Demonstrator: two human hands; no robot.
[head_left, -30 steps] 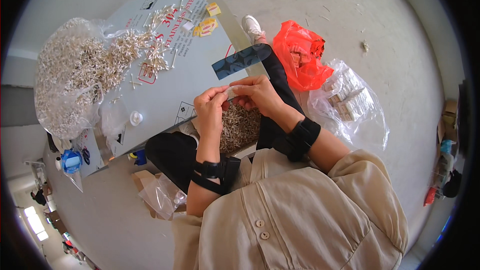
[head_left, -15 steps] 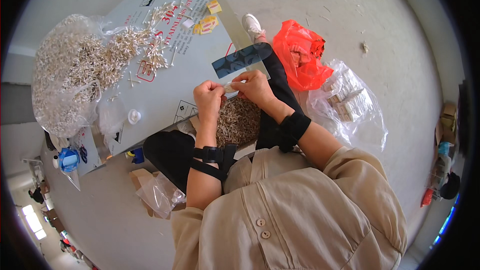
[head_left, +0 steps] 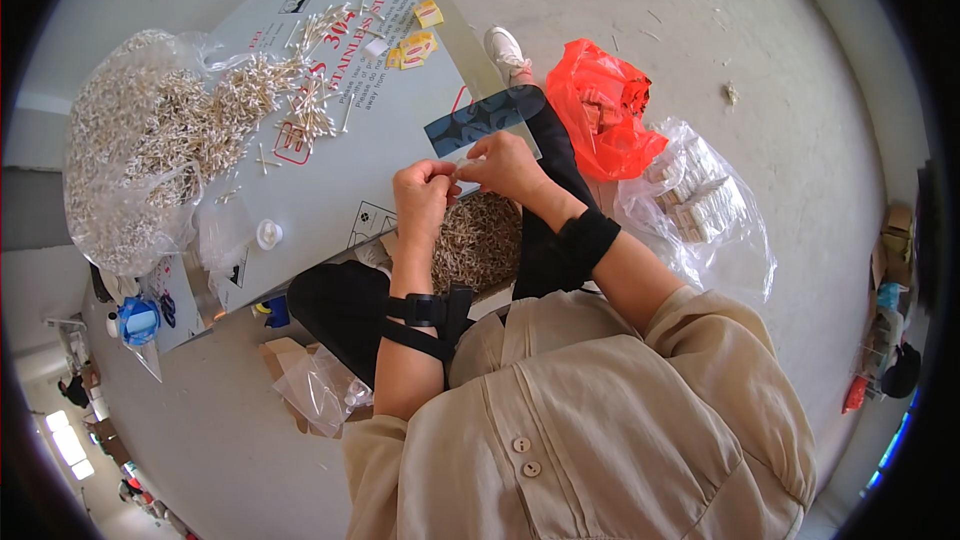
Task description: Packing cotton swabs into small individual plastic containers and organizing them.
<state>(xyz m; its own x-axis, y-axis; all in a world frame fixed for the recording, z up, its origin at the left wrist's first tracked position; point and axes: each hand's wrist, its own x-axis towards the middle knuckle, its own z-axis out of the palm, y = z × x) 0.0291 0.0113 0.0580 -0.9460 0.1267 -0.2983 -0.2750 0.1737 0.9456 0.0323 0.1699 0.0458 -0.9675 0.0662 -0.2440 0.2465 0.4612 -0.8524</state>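
Over the near edge of the table (head_left: 330, 190), my left hand (head_left: 422, 202) and my right hand (head_left: 508, 172) meet, fingertips pinched together. Between them is a small whitish packet (head_left: 464, 168), mostly covered by the fingers. Just below the hands, a box between my legs holds a heap of cotton swabs (head_left: 478, 245). A dark blue translucent strip (head_left: 475, 122) lies on the table beyond my fingers. Farther left, a large clear bag (head_left: 120, 160) spills many loose cotton swabs (head_left: 250, 95) across the tabletop.
Small yellow packets (head_left: 415, 48) lie near the table's far right edge, and a white round lid (head_left: 269, 233) near its front. On the floor to the right are a red plastic bag (head_left: 600, 105) and a clear bag of white packs (head_left: 700, 205). An open carton (head_left: 285, 365) stands lower left.
My fingertips have drawn closer together over the packet, so less of it shows. The left hand has shifted slightly right. The surroundings look the same.
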